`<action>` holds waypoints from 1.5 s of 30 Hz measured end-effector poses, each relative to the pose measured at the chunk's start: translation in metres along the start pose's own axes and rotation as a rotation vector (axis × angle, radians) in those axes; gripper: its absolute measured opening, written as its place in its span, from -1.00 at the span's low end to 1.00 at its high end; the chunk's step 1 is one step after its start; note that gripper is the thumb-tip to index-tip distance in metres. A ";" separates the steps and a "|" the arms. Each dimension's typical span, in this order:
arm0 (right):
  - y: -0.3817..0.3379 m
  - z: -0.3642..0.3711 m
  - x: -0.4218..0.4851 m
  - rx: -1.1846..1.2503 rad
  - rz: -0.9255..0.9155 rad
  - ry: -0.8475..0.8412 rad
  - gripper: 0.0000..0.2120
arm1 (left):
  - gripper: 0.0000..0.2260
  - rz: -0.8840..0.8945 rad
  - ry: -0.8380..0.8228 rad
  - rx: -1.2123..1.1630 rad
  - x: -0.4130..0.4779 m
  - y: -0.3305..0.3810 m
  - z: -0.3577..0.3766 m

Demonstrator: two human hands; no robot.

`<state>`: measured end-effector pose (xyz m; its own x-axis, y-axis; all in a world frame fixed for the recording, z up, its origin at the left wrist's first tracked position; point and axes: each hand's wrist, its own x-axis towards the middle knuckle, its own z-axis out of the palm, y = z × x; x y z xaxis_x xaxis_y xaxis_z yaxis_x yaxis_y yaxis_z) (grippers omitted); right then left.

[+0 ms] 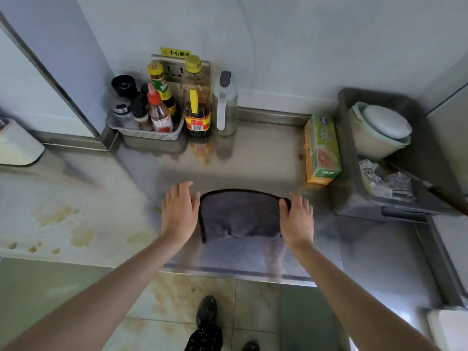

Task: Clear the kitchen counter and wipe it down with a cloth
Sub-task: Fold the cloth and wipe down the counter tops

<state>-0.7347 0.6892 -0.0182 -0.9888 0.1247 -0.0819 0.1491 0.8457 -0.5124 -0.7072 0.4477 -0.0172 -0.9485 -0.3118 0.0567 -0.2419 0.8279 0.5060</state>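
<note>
A dark grey cloth (238,215) lies on the steel counter (253,158), near its front edge. My left hand (179,211) rests at the cloth's left edge, thumb touching its top left corner, fingers spread flat. My right hand (296,216) grips the cloth's top right corner with thumb and fingers. The cloth is stretched between both hands, its lower edge rumpled.
At the back stand a white basket of sauce bottles (147,115), a large oil bottle (197,97) and a steel dispenser (226,105). A green and orange box (323,150) lies right, beside a grey bin with bowls (379,133). The stained counter (60,219) extends left.
</note>
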 end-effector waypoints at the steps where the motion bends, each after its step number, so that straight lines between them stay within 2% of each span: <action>1: -0.007 0.007 0.006 -0.020 0.087 0.012 -0.65 | -0.72 -0.083 -0.015 0.007 0.008 0.002 0.004; 2: -0.011 0.014 0.008 -0.059 0.180 0.010 -0.61 | -0.69 -0.108 -0.049 0.024 0.011 0.001 0.009; 3: -0.013 0.022 0.006 -0.106 0.276 -0.004 -0.58 | -0.70 -0.056 -0.090 0.055 0.008 0.000 0.014; 6: -0.010 0.044 -0.013 -0.173 0.503 -0.065 -0.53 | -0.76 0.316 -0.270 0.237 -0.018 -0.020 0.036; 7: -0.009 0.049 -0.018 -0.184 0.545 -0.072 -0.51 | -0.74 0.371 -0.337 0.284 -0.025 -0.028 0.041; 10: -0.008 0.054 -0.015 -0.118 0.697 -0.097 -0.46 | -0.63 0.318 -0.423 0.330 -0.034 -0.047 0.048; 13: -0.017 0.048 -0.006 -0.038 0.760 -0.134 -0.60 | -0.58 0.344 -0.426 0.352 -0.033 -0.056 0.042; 15: -0.030 0.044 -0.005 0.020 0.610 -0.029 -0.72 | -0.52 0.348 -0.446 0.310 -0.030 -0.062 0.032; 17: -0.052 0.045 -0.012 0.102 0.310 0.056 -0.79 | -0.54 0.308 -0.399 0.249 -0.026 -0.072 0.019; 19: -0.079 0.057 -0.030 0.064 -0.015 0.003 -0.84 | -0.56 0.227 -0.311 0.204 -0.020 -0.084 0.005; 21: -0.098 0.077 -0.054 -0.076 -0.227 -0.039 -0.83 | -0.60 0.159 -0.238 0.174 -0.016 -0.092 -0.006; 25: -0.114 0.111 -0.066 -0.097 -0.165 -0.005 -0.67 | -0.71 0.076 -0.136 0.087 -0.012 -0.100 -0.014; 29: -0.097 0.136 -0.045 -0.244 -0.212 -0.236 -0.44 | -0.76 0.100 -0.119 0.049 -0.017 -0.100 -0.007; 32: -0.070 0.133 -0.039 -0.281 -0.273 -0.246 -0.43 | -0.79 0.184 -0.125 0.012 -0.019 -0.087 0.010; 36: -0.020 0.102 -0.013 -0.317 -0.114 -0.103 -0.44 | -0.69 0.300 -0.194 -0.065 -0.024 -0.046 0.036; 45: 0.099 0.027 -0.053 -0.269 0.548 0.038 -0.44 | -0.66 0.502 -0.310 -0.083 -0.053 0.022 0.097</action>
<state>-0.6674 0.7519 -0.0879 -0.7688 0.5929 -0.2397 0.6345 0.7539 -0.1705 -0.6821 0.5276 -0.0922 -0.9612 0.2695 0.0594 0.2570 0.7955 0.5487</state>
